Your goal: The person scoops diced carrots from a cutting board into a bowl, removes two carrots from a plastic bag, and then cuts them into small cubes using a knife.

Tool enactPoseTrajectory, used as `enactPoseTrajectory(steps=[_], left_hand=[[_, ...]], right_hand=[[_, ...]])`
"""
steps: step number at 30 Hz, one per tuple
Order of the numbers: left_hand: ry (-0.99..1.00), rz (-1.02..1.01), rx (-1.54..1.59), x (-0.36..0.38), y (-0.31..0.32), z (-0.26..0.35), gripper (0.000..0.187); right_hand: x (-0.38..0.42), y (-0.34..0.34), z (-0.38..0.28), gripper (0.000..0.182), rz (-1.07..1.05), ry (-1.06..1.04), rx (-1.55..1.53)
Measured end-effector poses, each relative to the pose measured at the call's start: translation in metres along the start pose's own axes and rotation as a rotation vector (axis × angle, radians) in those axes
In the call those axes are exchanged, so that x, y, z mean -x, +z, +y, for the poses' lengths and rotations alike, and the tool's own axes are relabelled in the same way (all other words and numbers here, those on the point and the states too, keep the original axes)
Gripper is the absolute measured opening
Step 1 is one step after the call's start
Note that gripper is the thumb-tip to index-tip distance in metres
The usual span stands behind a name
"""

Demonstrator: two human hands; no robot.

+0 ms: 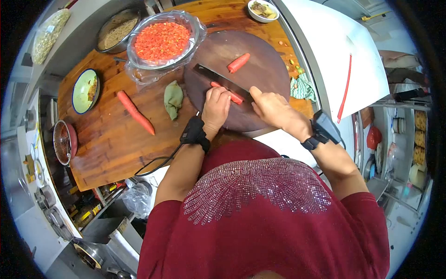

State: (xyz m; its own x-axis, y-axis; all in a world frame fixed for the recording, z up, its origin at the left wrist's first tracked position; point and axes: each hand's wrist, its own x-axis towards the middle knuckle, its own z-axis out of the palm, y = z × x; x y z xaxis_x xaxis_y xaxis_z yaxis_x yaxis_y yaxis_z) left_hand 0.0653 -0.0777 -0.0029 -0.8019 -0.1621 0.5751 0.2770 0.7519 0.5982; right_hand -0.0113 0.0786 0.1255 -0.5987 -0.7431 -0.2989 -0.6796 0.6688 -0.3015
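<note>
On a round dark cutting board (218,46), my left hand (217,107) presses down a piece of carrot (236,98), its fingers curled over it. My right hand (272,108) is wrapped round the handle of a cleaver (223,79), whose long blade lies along the far side of that piece, right at my left fingertips. Farther up the board rests another cut carrot piece (239,63). A whole peeled carrot (135,112) lies on the wooden table, left of the board. Between them sits a crumpled green cloth (173,100).
A plastic-lined bowl of chopped red pieces (162,42) stands at the board's upper left. Around it are a pan of brown crumbs (120,35), a green bowl (86,91), a red bowl (65,142) and a small white bowl (263,11). A striped cloth (302,87) lies right of the board.
</note>
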Motion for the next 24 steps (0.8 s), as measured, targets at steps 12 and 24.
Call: enactPoseTrajectory(steps=[12,24], left_hand=[[0.014,-0.056,-0.061,-0.010,-0.007,0.005,0.028],[0.040,-0.004,-0.102,0.007,-0.007,0.005,0.031]], right_hand=[[0.017,-0.019,0.030,0.024,0.144,0.002,-0.002],[0.030,-0.010,0.015,0.022,0.022,0.036,-0.018]])
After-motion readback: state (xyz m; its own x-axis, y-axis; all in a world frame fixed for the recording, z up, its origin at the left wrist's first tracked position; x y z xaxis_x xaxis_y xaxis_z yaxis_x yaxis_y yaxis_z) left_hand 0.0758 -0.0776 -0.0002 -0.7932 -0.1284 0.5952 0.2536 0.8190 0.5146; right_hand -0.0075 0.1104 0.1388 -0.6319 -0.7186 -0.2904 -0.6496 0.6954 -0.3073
